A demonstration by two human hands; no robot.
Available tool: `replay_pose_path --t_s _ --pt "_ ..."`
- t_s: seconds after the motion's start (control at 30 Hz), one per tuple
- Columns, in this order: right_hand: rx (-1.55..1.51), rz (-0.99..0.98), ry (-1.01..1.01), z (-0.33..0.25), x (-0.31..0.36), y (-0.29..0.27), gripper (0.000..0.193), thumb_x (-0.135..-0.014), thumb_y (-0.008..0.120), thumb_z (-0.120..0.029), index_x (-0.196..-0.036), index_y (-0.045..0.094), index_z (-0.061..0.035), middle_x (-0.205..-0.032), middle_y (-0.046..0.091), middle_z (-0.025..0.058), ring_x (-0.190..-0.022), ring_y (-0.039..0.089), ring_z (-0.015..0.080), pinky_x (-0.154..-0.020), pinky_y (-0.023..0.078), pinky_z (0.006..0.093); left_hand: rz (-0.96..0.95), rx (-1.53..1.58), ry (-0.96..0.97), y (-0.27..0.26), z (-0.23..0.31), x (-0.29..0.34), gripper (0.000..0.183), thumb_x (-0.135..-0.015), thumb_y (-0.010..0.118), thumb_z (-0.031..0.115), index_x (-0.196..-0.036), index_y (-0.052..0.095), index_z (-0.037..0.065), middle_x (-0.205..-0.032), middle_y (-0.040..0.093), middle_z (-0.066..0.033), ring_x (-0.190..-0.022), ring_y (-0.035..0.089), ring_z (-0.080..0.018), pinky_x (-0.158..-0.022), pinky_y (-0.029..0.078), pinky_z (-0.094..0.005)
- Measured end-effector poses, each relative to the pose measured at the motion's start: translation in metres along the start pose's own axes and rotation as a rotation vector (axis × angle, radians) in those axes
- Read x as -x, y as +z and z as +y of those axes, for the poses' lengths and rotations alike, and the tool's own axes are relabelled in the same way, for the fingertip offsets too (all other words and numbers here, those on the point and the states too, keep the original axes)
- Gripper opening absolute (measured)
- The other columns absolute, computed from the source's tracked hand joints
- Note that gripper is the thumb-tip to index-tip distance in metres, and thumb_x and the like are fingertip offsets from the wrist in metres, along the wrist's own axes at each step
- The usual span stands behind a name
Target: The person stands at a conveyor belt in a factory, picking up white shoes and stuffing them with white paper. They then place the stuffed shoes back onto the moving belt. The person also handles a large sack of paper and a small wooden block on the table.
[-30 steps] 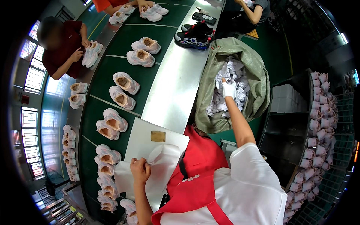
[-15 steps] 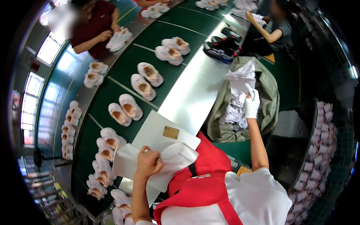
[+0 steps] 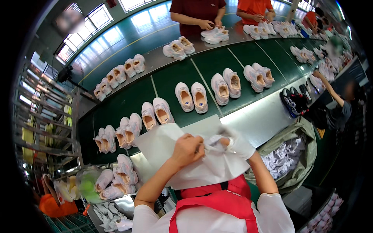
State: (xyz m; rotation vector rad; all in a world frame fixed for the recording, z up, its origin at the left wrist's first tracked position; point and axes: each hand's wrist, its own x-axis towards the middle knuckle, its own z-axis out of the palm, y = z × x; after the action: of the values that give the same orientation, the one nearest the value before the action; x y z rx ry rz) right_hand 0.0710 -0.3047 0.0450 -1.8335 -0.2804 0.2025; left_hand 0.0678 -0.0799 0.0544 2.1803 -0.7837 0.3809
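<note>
A thin white paper sheet (image 3: pixel 159 141) spreads before my red apron, creased and bunched toward its middle. My left hand (image 3: pixel 188 150), bare, is closed with its fingers curled on the bunched paper. In a white glove, my right hand (image 3: pixel 237 144) is partly blurred by motion; its fingers bend around the crumpled paper just right of the left hand. Behind both hands shows the edge of a pale flat stack or board (image 3: pixel 204 125). The nearest pair of pale sneakers (image 3: pixel 155 112) stands beyond the sheet's left side.
A green conveyor (image 3: pixel 171 83) with several pairs of pale sneakers runs past a steel bench (image 3: pixel 252 114). An olive sack (image 3: pixel 309 155) of crumpled paper (image 3: pixel 283 157) stands at right, near dark shoes (image 3: pixel 293 101). Loose sneakers (image 3: pixel 124 171) lie left. Co-workers handle shoes across the conveyor (image 3: pixel 215 35).
My right hand has left the sack of crumpled paper and come to the sheet beside my left hand. The view has swung left, showing more of the conveyor's left end.
</note>
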Motion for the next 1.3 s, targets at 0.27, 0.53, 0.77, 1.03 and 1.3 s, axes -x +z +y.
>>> replay_pose_path --t_s 0.27,0.53,0.77,1.03,1.3 --pt "0.676 0.205 -0.334 -0.054 0.009 0.071 0.096 -0.063 0.071 -0.062 -0.132 0.038 -0.0036 -0.126 0.047 0.0169 -0.113 0.048 0.0325 -0.097 0.037 0.0397 0.274 0.316 -0.427 -0.027 0.013 0.007 0.060 -0.074 0.063 0.006 -0.130 0.041 0.003 -0.078 0.053 -0.0058 -0.058 0.048 -0.0114 -0.058 0.040 -0.0207" --pt "-0.503 -0.093 0.181 -0.005 -0.002 0.093 0.064 -0.065 0.081 -0.018 -0.120 0.051 -0.0033 -0.111 0.058 0.0053 -0.099 0.055 0.0157 -0.084 0.046 0.0303 0.219 0.749 -0.593 -0.009 0.014 0.005 0.084 -0.073 0.074 0.021 -0.138 0.026 0.000 -0.101 0.054 -0.0088 -0.086 0.053 -0.0155 -0.077 0.042 -0.0265" --pt "-0.607 0.230 0.274 -0.009 -0.009 0.039 0.030 -0.071 0.075 -0.009 -0.097 0.062 -0.0034 -0.086 0.064 0.0046 -0.077 0.059 0.0136 -0.068 0.048 0.0267 -0.360 -0.219 -0.504 0.009 -0.008 0.076 0.103 -0.070 0.079 0.022 -0.145 0.010 0.005 -0.142 0.030 -0.0243 -0.130 0.034 -0.0340 -0.108 0.026 -0.0455" --pt "0.436 -0.194 -0.717 -0.037 0.004 0.077 0.040 -0.055 0.077 -0.014 -0.092 0.062 -0.0123 -0.076 0.060 0.0030 -0.071 0.059 0.0257 -0.064 0.047 0.0345 0.103 2.086 -1.236 0.012 -0.014 0.047 0.071 -0.091 0.039 0.058 -0.135 0.037 0.003 -0.128 0.049 -0.0212 -0.113 0.053 -0.0308 -0.096 0.043 -0.0383" --pt "-0.077 0.190 -0.284 -0.028 0.000 0.095 0.068 -0.054 0.088 -0.024 -0.108 0.052 -0.0057 -0.096 0.058 0.0085 -0.086 0.059 0.0255 -0.079 0.047 0.0339 0.258 1.377 -1.026 0.040 -0.023 0.042 0.060 -0.095 0.032 0.052 -0.115 0.053 0.000 -0.095 0.060 -0.0074 -0.081 0.057 -0.0160 -0.074 0.045 -0.0311"
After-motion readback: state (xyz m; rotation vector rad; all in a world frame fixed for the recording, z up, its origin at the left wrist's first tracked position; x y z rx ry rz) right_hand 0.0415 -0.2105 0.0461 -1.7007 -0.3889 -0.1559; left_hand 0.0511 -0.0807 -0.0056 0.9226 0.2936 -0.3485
